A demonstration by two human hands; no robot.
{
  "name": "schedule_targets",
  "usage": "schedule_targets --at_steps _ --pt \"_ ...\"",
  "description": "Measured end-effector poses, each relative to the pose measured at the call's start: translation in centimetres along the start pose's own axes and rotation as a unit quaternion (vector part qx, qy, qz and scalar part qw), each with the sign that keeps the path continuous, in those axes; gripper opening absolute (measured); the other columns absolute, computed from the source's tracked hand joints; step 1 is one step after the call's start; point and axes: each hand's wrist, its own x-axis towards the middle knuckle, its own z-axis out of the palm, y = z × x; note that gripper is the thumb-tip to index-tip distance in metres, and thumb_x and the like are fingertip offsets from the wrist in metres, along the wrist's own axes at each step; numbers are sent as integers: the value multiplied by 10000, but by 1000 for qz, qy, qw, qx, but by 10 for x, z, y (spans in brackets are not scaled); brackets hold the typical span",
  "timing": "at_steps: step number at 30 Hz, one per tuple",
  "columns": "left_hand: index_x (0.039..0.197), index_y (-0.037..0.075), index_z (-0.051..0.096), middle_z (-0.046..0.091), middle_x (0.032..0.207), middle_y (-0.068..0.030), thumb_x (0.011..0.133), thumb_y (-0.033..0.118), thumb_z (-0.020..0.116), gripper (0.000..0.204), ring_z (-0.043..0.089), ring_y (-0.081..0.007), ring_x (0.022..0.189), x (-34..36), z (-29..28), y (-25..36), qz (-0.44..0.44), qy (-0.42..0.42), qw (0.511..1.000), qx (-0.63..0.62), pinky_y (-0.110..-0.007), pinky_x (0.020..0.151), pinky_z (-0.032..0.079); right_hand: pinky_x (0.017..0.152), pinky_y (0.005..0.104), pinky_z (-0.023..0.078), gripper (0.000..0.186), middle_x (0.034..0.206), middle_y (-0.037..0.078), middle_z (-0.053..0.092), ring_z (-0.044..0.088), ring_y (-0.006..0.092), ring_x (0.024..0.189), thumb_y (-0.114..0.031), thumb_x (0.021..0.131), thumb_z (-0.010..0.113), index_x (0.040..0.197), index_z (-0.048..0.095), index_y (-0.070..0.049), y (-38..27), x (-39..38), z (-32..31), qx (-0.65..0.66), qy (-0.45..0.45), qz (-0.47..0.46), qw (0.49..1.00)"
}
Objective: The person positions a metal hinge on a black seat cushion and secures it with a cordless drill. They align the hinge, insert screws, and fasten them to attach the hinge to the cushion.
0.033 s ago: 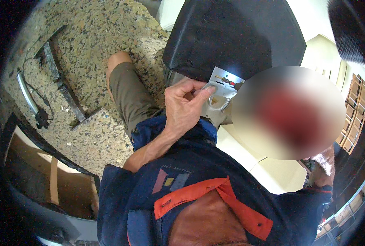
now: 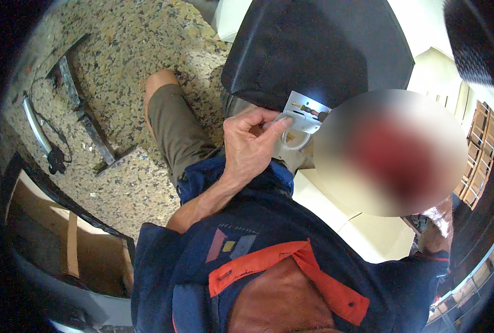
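My left hand [image 2: 251,139] is closed, thumb against fingers, on the edge of a small flat white plate [image 2: 296,100]. Across the plate lies a thin gold-and-dark piece [image 2: 308,109], its kind too small to tell. A pale loop of cable or tubing [image 2: 298,146] hangs below the plate, beside the thumb. On the right, my right forearm [image 2: 437,230] reaches up toward a large blurred patch; the fingers of my right hand are hidden, so whether they hold anything does not show.
A dark padded seat or cushion [image 2: 313,50] is in front of my knees. Pale panels [image 2: 358,227] lie to the right. On the speckled floor [image 2: 130,39] at left are a dark metal bar [image 2: 80,111] and a silver curved handle [image 2: 37,126] with a cable. Stacked brown pieces [image 2: 482,155] stand at far right.
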Motion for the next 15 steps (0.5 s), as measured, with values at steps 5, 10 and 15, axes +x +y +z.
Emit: schedule_targets --at_steps 5,10,15 --pt "887 -12 771 682 780 -13 864 86 799 104 566 -46 667 0 -2 1 -30 -10 999 0 -218 577 425 704 343 516 340 872 42 684 645 186 769 -235 792 853 1031 671 -74 -4 -4 -7 -15 -10 5 1000" --pt "882 -52 761 696 752 -55 856 57 791 116 604 -68 658 1 0 -3 -4 -8 1000 -18 -234 571 462 695 340 512 340 861 40 678 639 182 755 -235 789 853 1022 667 -73 -4 -4 -10 -25 -18 5 1000" --pt "849 -41 758 686 703 -46 847 76 797 123 589 -65 634 2 -1 -4 -1 -5 1000 9 -244 555 450 687 336 507 339 850 39 672 633 177 741 -236 786 854 1014 664 -71 -7 5 -14 -34 -27 -4 999"
